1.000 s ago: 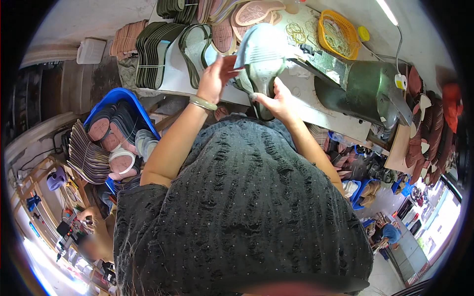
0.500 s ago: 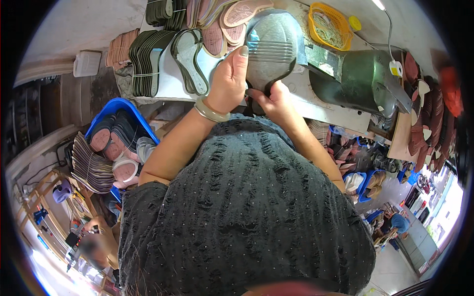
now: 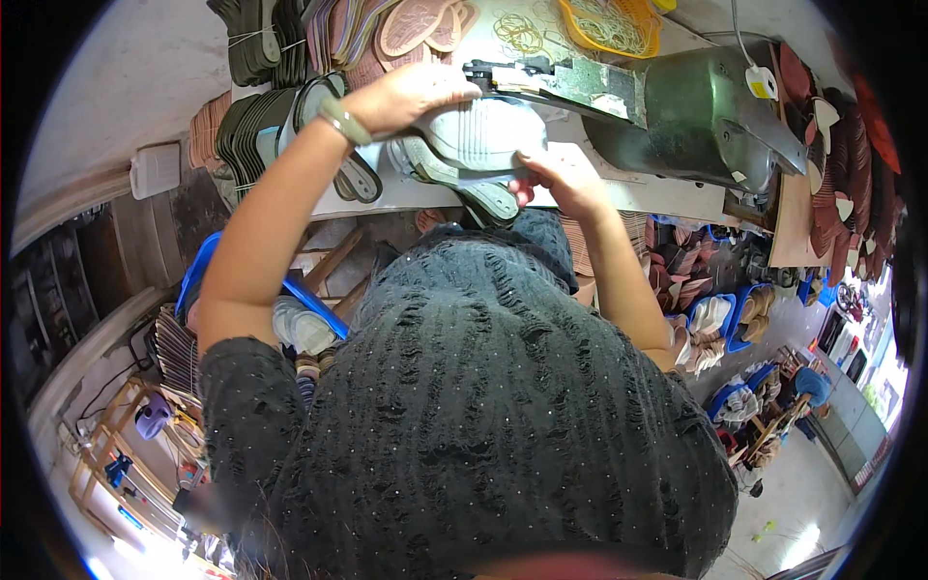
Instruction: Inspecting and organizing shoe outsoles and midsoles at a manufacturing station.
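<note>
A pale grey shoe sole point(image 3: 478, 135) with ribs across it lies sideways between my hands, close beside the head of a dark green sewing machine point(image 3: 688, 116). My left hand point(image 3: 406, 97) grips its far left edge, its thumb along the top and its other fingers mostly hidden. My right hand point(image 3: 572, 182) pinches its near right edge between thumb and fingers. Under the sole, a second dark-edged sole point(image 3: 498, 201) lies on the white tabletop point(image 3: 667, 200) and juts over the front edge. The machine's arm hides where the sole's far edge meets it.
Bundled dark insoles point(image 3: 253, 130) and pink insoles point(image 3: 411, 27) are stacked at the back left. A yellow basket point(image 3: 611, 39) of rubber bands stands behind the machine. Below the table's left side is a blue bin point(image 3: 324, 309). Dark red pieces point(image 3: 831, 184) hang at the right.
The sole has moved from upright in front of me to sideways beside the machine head. My left hand went left and away, my right hand slightly right. My view has shifted too.
</note>
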`<state>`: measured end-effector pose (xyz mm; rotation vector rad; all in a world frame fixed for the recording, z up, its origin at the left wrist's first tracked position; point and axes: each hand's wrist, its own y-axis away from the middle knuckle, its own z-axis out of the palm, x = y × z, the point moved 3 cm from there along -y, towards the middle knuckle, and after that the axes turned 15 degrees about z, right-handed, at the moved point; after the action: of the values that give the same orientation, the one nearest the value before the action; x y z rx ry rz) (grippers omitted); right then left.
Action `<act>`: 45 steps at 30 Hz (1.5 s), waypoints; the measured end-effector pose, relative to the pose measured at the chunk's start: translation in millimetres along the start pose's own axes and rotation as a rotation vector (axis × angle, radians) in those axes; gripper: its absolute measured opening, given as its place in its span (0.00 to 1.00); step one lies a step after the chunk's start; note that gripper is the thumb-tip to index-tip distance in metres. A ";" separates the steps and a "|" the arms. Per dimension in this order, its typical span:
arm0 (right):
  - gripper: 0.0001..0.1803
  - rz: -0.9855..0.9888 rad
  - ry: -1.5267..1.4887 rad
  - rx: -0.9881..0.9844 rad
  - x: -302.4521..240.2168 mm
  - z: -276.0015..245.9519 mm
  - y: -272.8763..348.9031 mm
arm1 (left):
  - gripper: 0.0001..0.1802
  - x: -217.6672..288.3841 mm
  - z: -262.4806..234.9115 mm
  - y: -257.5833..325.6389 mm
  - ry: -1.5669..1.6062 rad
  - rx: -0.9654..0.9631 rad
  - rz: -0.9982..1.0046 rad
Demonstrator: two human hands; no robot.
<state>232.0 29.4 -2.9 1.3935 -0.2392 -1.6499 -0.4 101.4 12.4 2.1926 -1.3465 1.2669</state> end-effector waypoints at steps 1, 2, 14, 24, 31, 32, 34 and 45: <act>0.15 0.006 0.083 -0.025 4.6 0.6 -5.6 | 0.17 -15.9 0.0 -0.6 -0.217 0.022 0.309; 0.15 0.044 0.131 -0.034 6.2 -1.0 -9.9 | 0.16 -16.8 -3.5 -11.2 -0.090 -0.006 0.167; 0.19 -0.099 -0.341 0.232 37.5 11.8 -45.9 | 0.22 -57.8 -13.2 -91.5 0.062 -0.286 -0.120; 0.15 -0.127 -0.285 0.365 1.6 3.1 -65.0 | 0.27 -32.7 -48.9 -93.0 0.175 -0.353 -0.167; 0.15 -0.163 -0.218 0.433 -17.2 2.4 -72.5 | 0.23 -20.2 -52.8 -81.7 0.229 -0.274 -0.168; 0.15 -0.182 -0.185 0.454 -19.7 1.7 -71.8 | 0.23 -17.6 -54.1 -79.6 0.168 -0.248 -0.224; 0.15 -0.200 -0.157 0.476 -23.6 -0.5 -71.2 | 0.22 -23.7 -49.8 -72.2 0.187 -0.156 -0.286; 0.18 -0.314 0.237 0.610 -19.2 -8.6 -72.3 | 0.27 -47.8 20.3 -13.0 -0.097 0.363 -0.366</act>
<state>200.6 86.5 -40.5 2.1610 -0.4266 -1.7154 12.4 123.8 -34.5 2.6179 -0.7295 1.3536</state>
